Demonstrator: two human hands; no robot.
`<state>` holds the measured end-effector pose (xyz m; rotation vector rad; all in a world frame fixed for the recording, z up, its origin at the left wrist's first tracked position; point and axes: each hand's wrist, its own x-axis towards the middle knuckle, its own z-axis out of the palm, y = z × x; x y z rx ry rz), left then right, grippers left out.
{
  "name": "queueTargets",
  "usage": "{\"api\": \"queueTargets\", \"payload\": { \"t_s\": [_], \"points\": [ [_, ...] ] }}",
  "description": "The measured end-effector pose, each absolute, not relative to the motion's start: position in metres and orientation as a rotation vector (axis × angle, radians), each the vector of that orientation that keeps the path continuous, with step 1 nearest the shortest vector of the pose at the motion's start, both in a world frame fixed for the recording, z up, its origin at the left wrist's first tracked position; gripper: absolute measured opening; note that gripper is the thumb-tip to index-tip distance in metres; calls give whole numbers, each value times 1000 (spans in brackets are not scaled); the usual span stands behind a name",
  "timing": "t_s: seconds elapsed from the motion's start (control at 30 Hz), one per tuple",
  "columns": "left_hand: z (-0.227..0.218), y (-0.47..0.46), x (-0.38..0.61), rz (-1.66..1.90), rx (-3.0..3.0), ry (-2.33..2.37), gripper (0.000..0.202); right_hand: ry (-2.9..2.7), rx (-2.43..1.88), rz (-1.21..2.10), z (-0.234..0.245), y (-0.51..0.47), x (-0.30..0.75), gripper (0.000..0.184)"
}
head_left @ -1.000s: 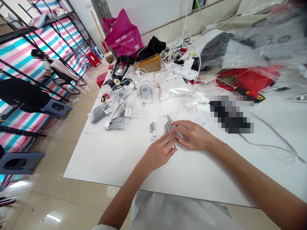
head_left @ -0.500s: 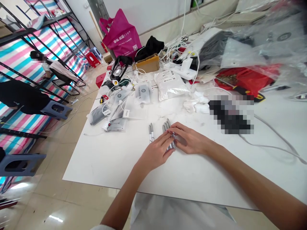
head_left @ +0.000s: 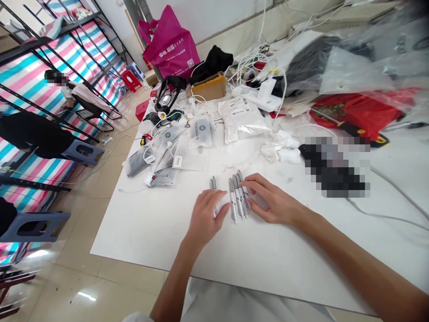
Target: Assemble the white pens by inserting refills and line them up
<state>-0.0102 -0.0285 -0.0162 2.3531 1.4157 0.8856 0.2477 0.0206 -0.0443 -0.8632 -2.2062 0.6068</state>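
Observation:
Several grey pens lie side by side on the white table. My right hand rests flat on the table, its fingertips touching the right side of that row. Two more grey pens lie a little to the left. My left hand lies over their near ends with the fingers curved down onto them; a grip cannot be made out.
Behind the pens are small plastic pouches, a silver bag, white cables with chargers, a cardboard box, a magenta bag and red plastic. Grey cables trail right. Blue stools stand left.
My left hand has moved left, off the main row of pens and onto the two separate pens. The right hand stays at the row, which now shows uncovered.

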Motion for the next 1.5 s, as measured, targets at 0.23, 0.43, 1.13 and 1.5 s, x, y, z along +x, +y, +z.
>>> {"api": "queueTargets", "payload": {
  "t_s": [0.23,0.43,1.13,1.5],
  "points": [
    [-17,-38,-28,729,1875,1838,27,-2142,-908,356,-45,23,245,20],
    [-7,-27,-21,620,1776,1946,21,-2170,-852,257,-49,24,245,17],
    [1,28,14,1078,1426,939,24,-2108,-914,355,-31,14,235,25],
    [-24,36,-8,1382,1000,952,16,-2113,-1009,365,-35,13,238,17]
  ]
}}
